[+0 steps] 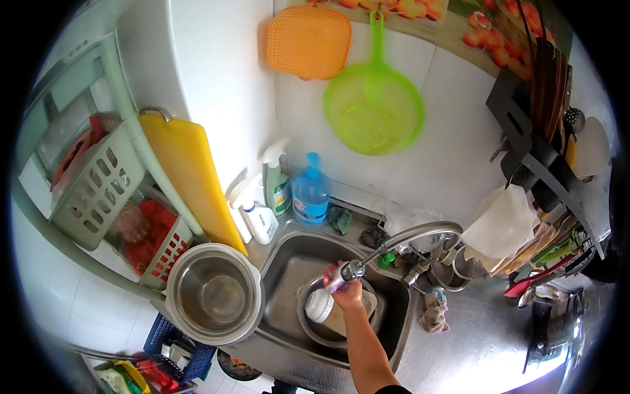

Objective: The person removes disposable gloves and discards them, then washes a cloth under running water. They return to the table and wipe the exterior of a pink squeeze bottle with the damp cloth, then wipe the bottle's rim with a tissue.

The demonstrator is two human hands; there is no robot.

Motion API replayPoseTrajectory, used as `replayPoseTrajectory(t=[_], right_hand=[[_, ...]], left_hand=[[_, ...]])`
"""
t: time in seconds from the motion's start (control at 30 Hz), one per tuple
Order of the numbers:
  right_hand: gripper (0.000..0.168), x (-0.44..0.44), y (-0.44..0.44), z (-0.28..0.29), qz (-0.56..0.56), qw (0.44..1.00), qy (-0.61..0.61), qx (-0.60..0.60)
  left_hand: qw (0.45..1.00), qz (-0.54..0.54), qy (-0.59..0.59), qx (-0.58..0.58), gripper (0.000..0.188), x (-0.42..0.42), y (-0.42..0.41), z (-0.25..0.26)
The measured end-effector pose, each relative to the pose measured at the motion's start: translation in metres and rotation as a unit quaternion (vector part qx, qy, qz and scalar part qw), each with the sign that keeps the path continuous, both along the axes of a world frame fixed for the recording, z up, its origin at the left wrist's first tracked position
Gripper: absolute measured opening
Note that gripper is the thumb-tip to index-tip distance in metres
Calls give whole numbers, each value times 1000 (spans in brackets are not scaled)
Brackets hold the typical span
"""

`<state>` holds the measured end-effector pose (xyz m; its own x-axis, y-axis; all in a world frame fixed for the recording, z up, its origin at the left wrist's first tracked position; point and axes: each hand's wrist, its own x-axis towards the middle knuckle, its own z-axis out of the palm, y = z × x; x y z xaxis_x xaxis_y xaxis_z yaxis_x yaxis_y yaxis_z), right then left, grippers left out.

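My right hand [348, 294] reaches in from the lower right and closes around the spray head [352, 270] of a curved metal faucet. The lower part of the head, whitish with a purple tint, lies between thumb and fingers. Below the hand, a round metal basin [324, 340] stands in the stainless steel sink [281, 288]. It holds a white bowl [319, 305], tilted on its side, and a flat beige item that is partly hidden by the forearm. My left hand is out of view.
Stacked bowls [216, 295] sit at the sink's left, near a yellow cutting board [187, 157]. Spray bottles [261, 224] and a blue jug [311, 197] stand behind the sink. A crumpled cloth [434, 310] lies on the right counter. A green strainer [374, 108] hangs on the wall.
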<state>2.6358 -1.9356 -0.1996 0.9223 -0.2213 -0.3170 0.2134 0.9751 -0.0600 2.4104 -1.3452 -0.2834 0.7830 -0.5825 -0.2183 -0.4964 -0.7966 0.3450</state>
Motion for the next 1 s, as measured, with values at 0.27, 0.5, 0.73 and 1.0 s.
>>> replayPoseTrajectory(t=[0.27, 0.5, 0.73, 1.0], right_hand=[[42, 2, 7, 24, 23, 999, -36, -3], [45, 4, -4, -9, -4, 974, -151, 167], [31, 12, 3, 6, -59, 995, 59, 47], [18, 23, -12, -16, -25, 995, 67, -67]], left_hand=[[1000, -6, -16, -21, 13, -10, 9, -4], [996, -63, -29, 56, 11, -7, 12, -9], [980, -163, -88, 74, 10, 4, -21, 47], [989, -120, -77, 28, 15, 4, -7, 19]])
